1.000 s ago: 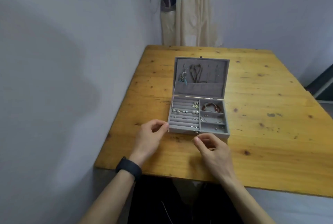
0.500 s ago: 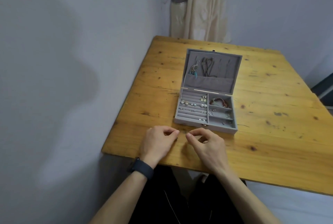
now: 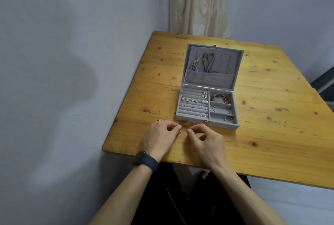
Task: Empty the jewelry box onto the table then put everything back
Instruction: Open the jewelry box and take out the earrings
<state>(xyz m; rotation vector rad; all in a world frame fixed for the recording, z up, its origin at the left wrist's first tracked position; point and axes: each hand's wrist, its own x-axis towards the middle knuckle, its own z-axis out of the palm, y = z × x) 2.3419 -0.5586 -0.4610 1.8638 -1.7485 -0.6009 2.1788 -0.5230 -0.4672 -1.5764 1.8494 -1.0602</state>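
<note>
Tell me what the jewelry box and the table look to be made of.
Jewelry box: grey, matte, velvet-like fabric covering by the look, with a small shiny metal clasp. Table: solid wood planks, yellowish, with visible grain, dark knots and a slight sheen, probably varnished.

A knotty, yellow-varnished wooden table (image 3: 271,134) is standing in the corner of the room, its left edge beside the wall. A grey velvet jewelry box (image 3: 207,118) is sitting on it toward the near left, its lid lying open toward the far edge. A small ring (image 3: 158,120) is lying on the wood near the box's front left corner.
</note>
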